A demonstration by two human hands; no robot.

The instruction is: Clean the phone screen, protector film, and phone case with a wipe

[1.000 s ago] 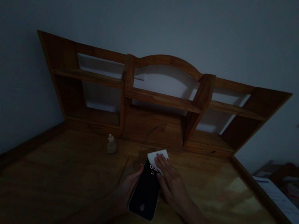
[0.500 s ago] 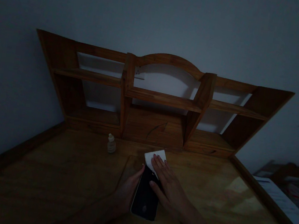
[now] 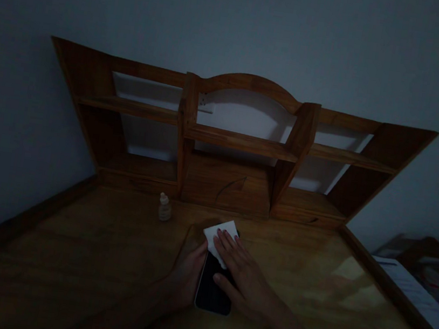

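A black smartphone [image 3: 213, 291] sits in front of me on the wooden desk, its far end mostly covered. My left hand [image 3: 186, 274] grips the phone's left edge, thumb up along the side and fingers hidden beneath or behind it. Under the outstretched fingers of my right hand [image 3: 241, 271], a folded white tissue [image 3: 213, 236] is pressed against the upper part of the screen. The right thumb rests over the dark glass lower down. A small bottle with a pale cap [image 3: 164, 210] stands upright to the left, touched by neither hand.
A wooden shelf unit [image 3: 242, 145] with open compartments runs along the back of the desk [image 3: 68, 252]. Raised wooden edges border both sides. White papers [image 3: 415, 295] lie beyond the right edge. The room is dim.
My right hand has slid the tissue slightly left and toward me on the phone. The view has tilted down slightly in the room; my left hand keeps its hold.
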